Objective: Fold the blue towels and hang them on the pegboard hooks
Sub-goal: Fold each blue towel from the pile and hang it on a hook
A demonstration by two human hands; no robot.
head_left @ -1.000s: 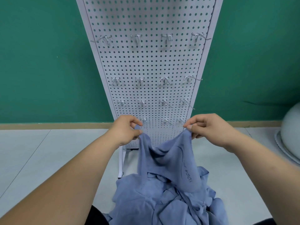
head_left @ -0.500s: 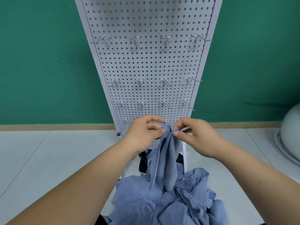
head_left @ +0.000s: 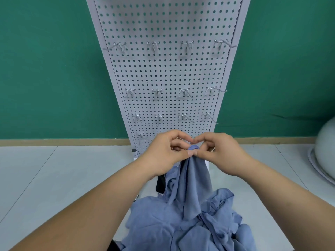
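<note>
head view: my left hand [head_left: 166, 151] and right hand [head_left: 223, 153] meet fingertip to fingertip, both pinching the top of one towel [head_left: 190, 183] — it hangs gathered, its lower end on the pile [head_left: 163, 223] at 6 o'clock. the pegboard [head_left: 168, 73] stands at 12 o'clock — rows of hooks [head_left: 153, 47] on it.
</note>
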